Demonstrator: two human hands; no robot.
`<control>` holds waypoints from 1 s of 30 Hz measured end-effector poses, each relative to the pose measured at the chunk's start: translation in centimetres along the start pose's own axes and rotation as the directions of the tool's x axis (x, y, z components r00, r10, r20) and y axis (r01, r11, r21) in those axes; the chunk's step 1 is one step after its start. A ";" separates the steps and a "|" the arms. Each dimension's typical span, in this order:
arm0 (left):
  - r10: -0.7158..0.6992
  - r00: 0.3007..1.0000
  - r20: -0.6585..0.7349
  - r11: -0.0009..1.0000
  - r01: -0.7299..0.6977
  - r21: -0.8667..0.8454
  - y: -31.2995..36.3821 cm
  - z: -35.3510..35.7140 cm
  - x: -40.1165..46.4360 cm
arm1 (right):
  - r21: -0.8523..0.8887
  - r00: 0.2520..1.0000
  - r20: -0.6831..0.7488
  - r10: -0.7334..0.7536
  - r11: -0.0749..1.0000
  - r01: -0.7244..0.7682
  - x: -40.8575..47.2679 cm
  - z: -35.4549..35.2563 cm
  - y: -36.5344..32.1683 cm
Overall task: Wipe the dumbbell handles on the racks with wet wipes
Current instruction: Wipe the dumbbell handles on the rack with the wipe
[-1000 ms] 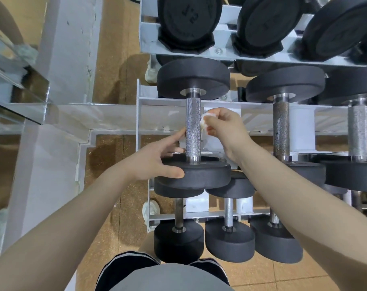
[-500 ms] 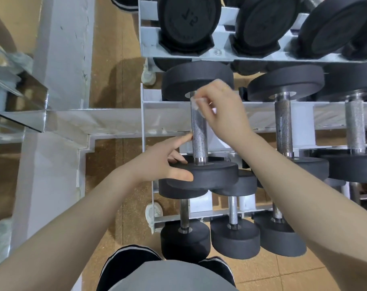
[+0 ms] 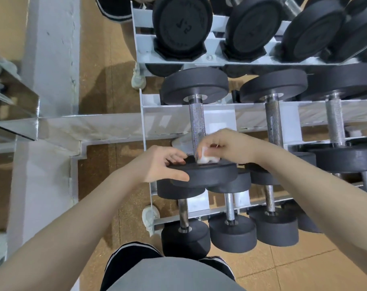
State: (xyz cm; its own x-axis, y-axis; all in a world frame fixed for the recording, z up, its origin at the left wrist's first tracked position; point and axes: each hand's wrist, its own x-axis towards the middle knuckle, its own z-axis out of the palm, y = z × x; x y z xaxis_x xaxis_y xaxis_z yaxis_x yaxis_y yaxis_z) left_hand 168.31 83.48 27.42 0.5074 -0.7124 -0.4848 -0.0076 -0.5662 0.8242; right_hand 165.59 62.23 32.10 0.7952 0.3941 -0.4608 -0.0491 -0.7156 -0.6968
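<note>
A black dumbbell lies on the middle shelf at the left end of the grey rack (image 3: 167,114), its knurled steel handle (image 3: 196,122) pointing away from me. My right hand (image 3: 230,147) holds a white wet wipe (image 3: 206,157) wrapped against the near end of that handle, just above the near weight head (image 3: 205,174). My left hand (image 3: 163,163) grips the left rim of that near head, thumb along its edge and fingers on its top face. Two more steel handles (image 3: 273,122) lie to the right on the same shelf.
The upper shelf carries several larger black dumbbells (image 3: 181,26). The lower shelf holds smaller dumbbells (image 3: 185,238) close to my legs. A white pillar and mirror edge (image 3: 50,59) stand to the left. The floor is tan cork-like tile.
My right hand slid the wipe from the far end of the handle down to its near end. My left hand stayed on the near weight head.
</note>
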 end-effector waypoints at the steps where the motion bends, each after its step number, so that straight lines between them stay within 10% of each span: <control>1: 0.008 1.000 0.013 1.000 -0.008 0.012 0.3 -0.1 -0.1 | 0.186 0.988 -0.134 0.073 0.981 -0.048 -0.4 -0.2 -0.1; 5: 0.060 0.995 -0.076 0.998 -0.061 -0.012 2.4 -0.3 -0.4 | 0.775 0.873 -0.346 0.344 0.629 0.059 -2.0 -0.1 -1.1; 11: 0.184 0.951 -0.249 0.983 -0.178 0.047 7.2 1.6 0.6 | 0.971 0.839 -0.172 0.517 0.232 0.056 -5.0 -0.3 -1.2; 30: -0.036 0.747 -0.663 0.994 -0.040 -0.099 20.0 18.1 9.7 | 0.701 0.958 -0.202 0.203 0.713 -0.004 -16.9 -9.0 13.6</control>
State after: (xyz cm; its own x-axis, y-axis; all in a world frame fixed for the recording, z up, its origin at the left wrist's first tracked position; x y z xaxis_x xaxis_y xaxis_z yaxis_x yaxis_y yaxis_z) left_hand 157.45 57.74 33.89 0.9511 -0.2370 -0.1980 0.0577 -0.4935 0.8678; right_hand 156.91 40.65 35.42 0.8739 0.1156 -0.4722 -0.4616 -0.1079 -0.8805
